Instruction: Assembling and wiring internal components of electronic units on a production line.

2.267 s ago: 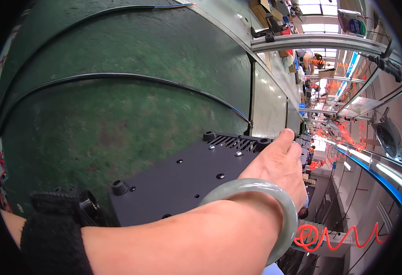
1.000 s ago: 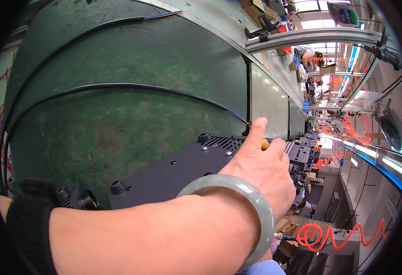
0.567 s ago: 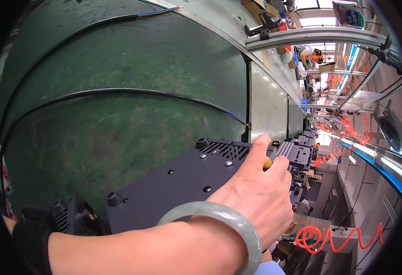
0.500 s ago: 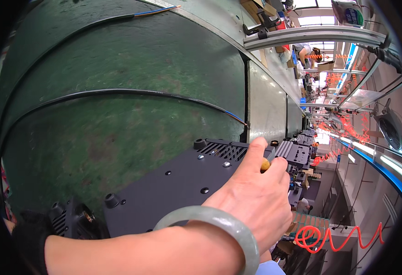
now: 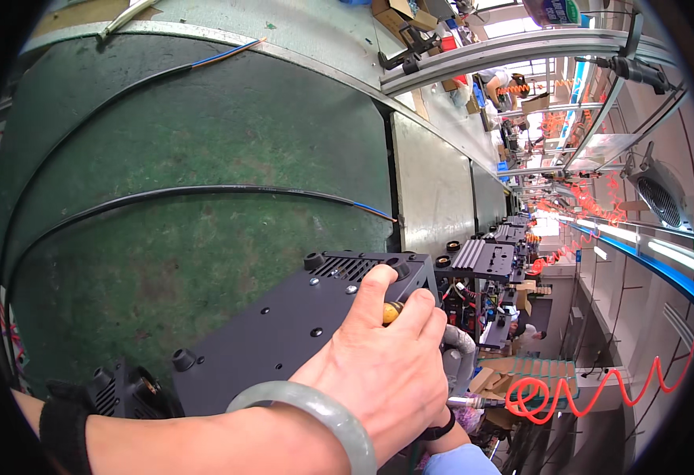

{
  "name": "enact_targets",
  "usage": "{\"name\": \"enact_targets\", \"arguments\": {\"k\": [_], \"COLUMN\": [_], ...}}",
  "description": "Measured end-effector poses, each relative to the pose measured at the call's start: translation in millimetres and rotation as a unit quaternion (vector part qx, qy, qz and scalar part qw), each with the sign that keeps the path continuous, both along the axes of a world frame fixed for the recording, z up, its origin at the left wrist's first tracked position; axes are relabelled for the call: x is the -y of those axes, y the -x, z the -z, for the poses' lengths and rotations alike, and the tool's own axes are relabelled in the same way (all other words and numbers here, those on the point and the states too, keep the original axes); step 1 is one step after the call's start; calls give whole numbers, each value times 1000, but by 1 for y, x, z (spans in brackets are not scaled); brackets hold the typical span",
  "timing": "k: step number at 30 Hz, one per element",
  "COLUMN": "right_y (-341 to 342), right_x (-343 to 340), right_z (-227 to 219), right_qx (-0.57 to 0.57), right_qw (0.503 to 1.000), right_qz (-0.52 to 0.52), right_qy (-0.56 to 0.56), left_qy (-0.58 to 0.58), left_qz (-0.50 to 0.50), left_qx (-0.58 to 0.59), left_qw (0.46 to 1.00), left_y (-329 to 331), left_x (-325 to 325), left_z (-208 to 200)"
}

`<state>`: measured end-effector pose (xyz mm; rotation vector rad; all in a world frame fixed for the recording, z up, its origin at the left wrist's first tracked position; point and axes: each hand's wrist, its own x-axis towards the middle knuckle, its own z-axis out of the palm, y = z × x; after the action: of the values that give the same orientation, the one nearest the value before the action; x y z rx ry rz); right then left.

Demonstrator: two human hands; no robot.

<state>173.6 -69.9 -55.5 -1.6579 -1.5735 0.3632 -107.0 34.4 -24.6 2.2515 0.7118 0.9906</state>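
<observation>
"While you have that grip on, where does the black casing lie?"

"The casing slants beneath my grip, most of its screw-dotted panel spreading out to the left of my grip."

"Holding anything?"

"My fingers curl narrow around a yellow knob; only its rounded end shows between thumb and finger, and what lies under my palm I can't tell. My thumb tip is right by a rubber foot, near the vent slots."

"How would you manage it well?"

"I'd keep the knob square to my palm, thumb clear of the slots, and the bangle raised, as it could scrape the panel."

"Farther out?"

"Well left of my grip sits another vented unit. Above it, dark cables cross the green tabletop. Just below my grip shows another wrist, its hand hidden."
</observation>
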Motion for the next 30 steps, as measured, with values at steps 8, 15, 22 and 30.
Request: {"name": "enact_targets", "arguments": {"k": [8, 15, 22, 30], "right_y": [-31, -27, 13, 17], "right_x": [13, 7, -11, -6], "right_z": [19, 20, -6, -10], "right_qx": [46, 6, 5, 79], "right_qw": [998, 999, 1000, 996], "right_qz": [37, 33, 10, 25], "right_qy": [39, 27, -10, 12], "left_qy": [-2, -15, -49, -205], "left_qz": [27, 4, 26, -20], "left_qx": [-44, -80, -145, -165], "left_qw": [999, 997, 988, 965], "left_y": [2, 0, -1, -3], "left_x": [-4, -6, -11, -7], "left_z": [-3, -11, -19, -13]}}
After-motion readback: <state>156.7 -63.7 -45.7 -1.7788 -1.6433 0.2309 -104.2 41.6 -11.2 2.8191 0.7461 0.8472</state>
